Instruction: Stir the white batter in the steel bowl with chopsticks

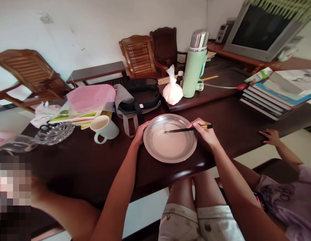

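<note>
A round metal basin (pixel 160 156) stands on the dark table in front of me, with a milky, pale liquid (pixel 168 142) in it. My left hand (pixel 141 132) is closed on the basin's left rim. In my right hand (pixel 204 130) is a pair of black chopsticks (pixel 179 130), held nearly level over the basin's right rim. Their tips are over the middle of the basin; whether they touch the liquid I cannot tell. Behind the basin sits a tied plastic bag of white powder (pixel 172 91).
A light mug (pixel 109 129), a glass dish (pixel 55 133) and a grey-black bag (pixel 137 98) lie left. A green thermos (pixel 195 72) stands behind, a book stack (pixel 271 97) right. Another person's hand (pixel 272 138) rests on the table at right; someone else leans in at lower left.
</note>
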Demonstrator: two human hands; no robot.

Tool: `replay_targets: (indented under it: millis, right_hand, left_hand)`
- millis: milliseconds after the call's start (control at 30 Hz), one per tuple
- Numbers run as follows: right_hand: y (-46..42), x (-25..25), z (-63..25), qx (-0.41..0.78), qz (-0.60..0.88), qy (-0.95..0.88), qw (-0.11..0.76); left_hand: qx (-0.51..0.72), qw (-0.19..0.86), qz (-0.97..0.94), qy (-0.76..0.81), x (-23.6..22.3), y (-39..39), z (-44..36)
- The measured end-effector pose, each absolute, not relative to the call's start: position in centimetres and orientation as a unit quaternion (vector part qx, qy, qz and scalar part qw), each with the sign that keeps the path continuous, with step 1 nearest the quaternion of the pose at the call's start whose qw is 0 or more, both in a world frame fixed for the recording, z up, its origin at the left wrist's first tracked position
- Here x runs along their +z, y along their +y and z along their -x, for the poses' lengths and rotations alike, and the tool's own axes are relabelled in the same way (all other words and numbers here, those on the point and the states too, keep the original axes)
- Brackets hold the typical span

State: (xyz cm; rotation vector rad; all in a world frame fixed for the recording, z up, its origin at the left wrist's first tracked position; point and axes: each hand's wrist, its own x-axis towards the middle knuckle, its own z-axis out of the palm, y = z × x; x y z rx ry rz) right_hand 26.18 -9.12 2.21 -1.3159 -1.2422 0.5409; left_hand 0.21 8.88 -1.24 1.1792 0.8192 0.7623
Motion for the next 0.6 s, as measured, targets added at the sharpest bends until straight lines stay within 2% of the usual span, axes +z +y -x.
replay_targets:
  millis: [100, 233, 333, 433, 533, 600]
  right_hand:
    - [-10.5, 3.6, -25.5, 0.243, 0.566, -0.493, 0.614]
    - [-11.2, 4.7, -24.4, 0.261, 0.558, -0.555, 0.559]
    - [-10.4, 5.3, -24.1, 0.205, 0.57, -0.609, 0.512]
    - [-9.6, 6.1, -24.5, 0.147, 0.598, -0.595, 0.516]
    - [-9.6, 7.3, -24.9, 0.193, 0.589, -0.56, 0.551]
    - [-10.0, 8.1, -24.8, 0.249, 0.57, -0.58, 0.527]
  left_hand:
    - [0.343, 0.711, -0.488, 0.371, -0.9, 9.2, -0.5]
    - [0.305, 0.747, -0.451, 0.382, -0.7, 10.0, -0.3]
    - [0.285, 0.77, -0.449, 0.352, -0.7, 10.4, 0.1]
    - [0.277, 0.782, -0.449, 0.331, -0.7, 10.3, 0.2]
    - [0.268, 0.783, -0.451, 0.334, -0.5, 10.1, 0.1]
    - [0.266, 0.783, -0.454, 0.331, -0.4, 10.0, 0.1]
